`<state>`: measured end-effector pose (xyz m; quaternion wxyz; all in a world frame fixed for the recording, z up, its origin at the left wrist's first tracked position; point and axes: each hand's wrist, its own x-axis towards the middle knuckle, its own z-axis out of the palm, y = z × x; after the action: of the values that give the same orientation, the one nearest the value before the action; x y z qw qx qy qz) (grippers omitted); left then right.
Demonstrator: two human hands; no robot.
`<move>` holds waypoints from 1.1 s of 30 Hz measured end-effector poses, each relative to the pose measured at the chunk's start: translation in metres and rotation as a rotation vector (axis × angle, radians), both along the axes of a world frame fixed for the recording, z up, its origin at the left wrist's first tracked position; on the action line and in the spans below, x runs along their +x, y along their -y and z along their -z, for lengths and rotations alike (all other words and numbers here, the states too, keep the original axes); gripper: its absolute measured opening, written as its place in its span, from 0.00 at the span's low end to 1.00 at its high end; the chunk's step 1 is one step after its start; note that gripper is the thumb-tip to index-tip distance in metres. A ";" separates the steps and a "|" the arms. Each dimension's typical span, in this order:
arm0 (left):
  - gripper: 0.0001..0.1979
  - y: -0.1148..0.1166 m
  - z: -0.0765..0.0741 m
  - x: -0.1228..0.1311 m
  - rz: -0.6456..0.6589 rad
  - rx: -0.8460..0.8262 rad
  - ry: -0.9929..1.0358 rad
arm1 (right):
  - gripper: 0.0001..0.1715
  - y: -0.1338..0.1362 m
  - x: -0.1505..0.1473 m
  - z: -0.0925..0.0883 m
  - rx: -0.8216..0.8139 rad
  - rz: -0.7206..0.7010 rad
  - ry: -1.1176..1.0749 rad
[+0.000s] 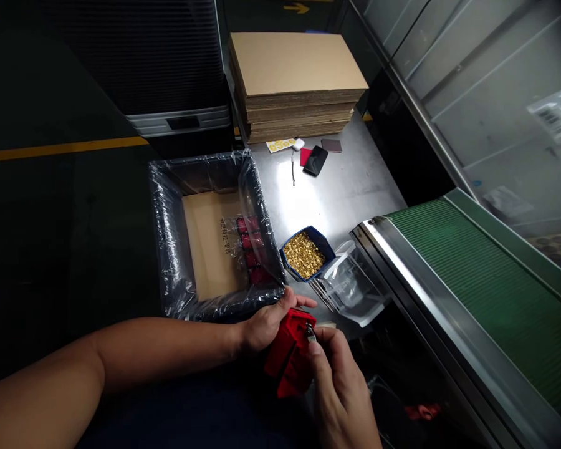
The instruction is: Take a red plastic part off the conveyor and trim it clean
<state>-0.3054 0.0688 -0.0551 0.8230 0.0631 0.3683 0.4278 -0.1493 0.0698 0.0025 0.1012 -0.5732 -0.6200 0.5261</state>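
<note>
Low in the head view, my left hand (265, 325) grips a red plastic part (290, 362) with slots and openings in its face. Its thumb points up and its fingers pass behind the part. My right hand (340, 380) pinches a small silver metal piece (311, 333) against the part's upper right corner; whether it is a tool or a fitting I cannot tell. Just beyond the hands stands a small blue container (326, 246) filled with tiny gold-coloured metal pieces (303, 257).
A plastic-lined crate (158, 206) at left holds cardboard (210, 243) and bagged dark red parts (252, 249). Cardboard sheets (299, 62) are stacked on the metal table (369, 168), near a phone (315, 161). A clear bag (355, 287) lies beside the green conveyor (486, 268).
</note>
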 end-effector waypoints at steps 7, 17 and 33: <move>0.45 0.000 -0.002 -0.004 0.008 0.076 -0.012 | 0.26 -0.004 -0.014 -0.003 -0.079 0.056 -0.045; 0.47 -0.003 -0.005 -0.005 0.043 0.126 -0.074 | 0.27 -0.004 -0.016 -0.003 -0.136 0.048 -0.101; 0.47 -0.008 -0.001 -0.003 0.035 -0.061 0.128 | 0.17 -0.019 0.002 -0.002 0.749 -0.384 0.190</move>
<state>-0.3082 0.0769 -0.0539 0.8537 0.0169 0.3265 0.4053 -0.1471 0.0885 0.0042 0.1449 -0.4167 -0.8702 0.2191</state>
